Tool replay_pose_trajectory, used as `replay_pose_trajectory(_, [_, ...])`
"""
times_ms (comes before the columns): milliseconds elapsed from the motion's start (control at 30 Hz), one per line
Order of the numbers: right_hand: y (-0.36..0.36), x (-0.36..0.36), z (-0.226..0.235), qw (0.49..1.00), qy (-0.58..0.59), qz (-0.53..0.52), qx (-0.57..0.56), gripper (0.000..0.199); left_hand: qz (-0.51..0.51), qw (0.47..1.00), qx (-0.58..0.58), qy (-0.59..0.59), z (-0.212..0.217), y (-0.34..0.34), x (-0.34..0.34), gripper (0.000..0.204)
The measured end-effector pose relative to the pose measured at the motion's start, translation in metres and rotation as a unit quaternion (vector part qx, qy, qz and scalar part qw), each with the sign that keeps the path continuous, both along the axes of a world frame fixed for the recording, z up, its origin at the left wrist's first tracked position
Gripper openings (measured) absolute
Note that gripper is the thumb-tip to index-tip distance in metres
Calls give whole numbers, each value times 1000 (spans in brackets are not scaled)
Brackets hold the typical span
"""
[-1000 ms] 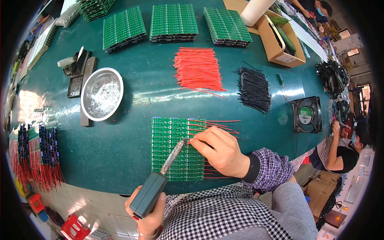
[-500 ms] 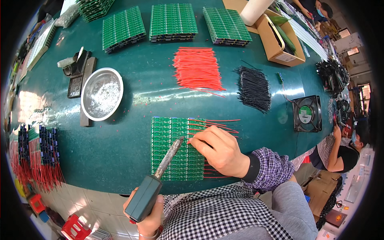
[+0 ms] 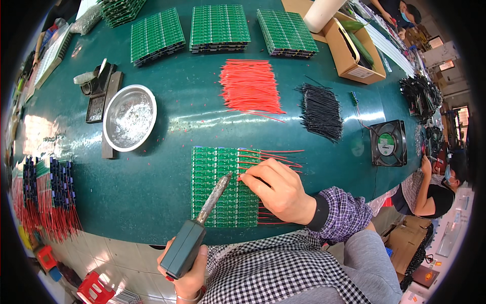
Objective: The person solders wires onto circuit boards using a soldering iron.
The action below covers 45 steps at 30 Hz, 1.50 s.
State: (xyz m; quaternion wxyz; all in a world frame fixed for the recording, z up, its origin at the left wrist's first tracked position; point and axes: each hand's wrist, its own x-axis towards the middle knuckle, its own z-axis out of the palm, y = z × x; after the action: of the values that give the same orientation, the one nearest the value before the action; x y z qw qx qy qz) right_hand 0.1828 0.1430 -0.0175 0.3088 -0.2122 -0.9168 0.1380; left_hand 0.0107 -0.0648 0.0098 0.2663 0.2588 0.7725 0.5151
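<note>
A green circuit board panel (image 3: 215,202) lies flat on the table in front of me. Red wires (image 3: 276,152) stick out past its right side, some with ends on the board. My left hand (image 3: 190,273) is wrapped round the dark handle of a soldering iron (image 3: 185,248). Its metal barrel slants up to the right, with the tip at the board's middle, close to my right fingertips. My right hand (image 3: 278,190) rests over the panel's right part, thumb and forefinger pinched on what looks like a red wire end, mostly hidden by the fingers.
Beyond the panel lie a pile of red wires (image 3: 250,86) and a pile of black wires (image 3: 322,112). A metal bowl (image 3: 107,119) stands left, a fan (image 3: 388,143) right. Stacked boards (image 3: 220,25) and a cardboard box (image 3: 362,73) line the back. Wired boards (image 3: 50,187) sit far left.
Almost nothing differs. The view has shifted very slightly, and both hands and the soldering iron keep nearly the same place over the panel.
</note>
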Motion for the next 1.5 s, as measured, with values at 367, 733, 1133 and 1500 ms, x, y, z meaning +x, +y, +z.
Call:
replay_pose_trajectory(367, [0,1,2,1000,-9,2,-5,27,-79,996,-4,51,1,9,-2,24])
replay_pose_trajectory(733, [1,2,1,1000,-7,-2,2,25,109,969,158,153,-6,-9,-34,39])
replay_pose_trajectory(1133, [-1,-1,-2,1000,10,1,-8,25,131,964,215,81,0,26,-51,45])
replay_pose_trajectory(1500, [-7,1,1,999,30,10,-10,28,32,998,29,-38,-4,-21,4,44])
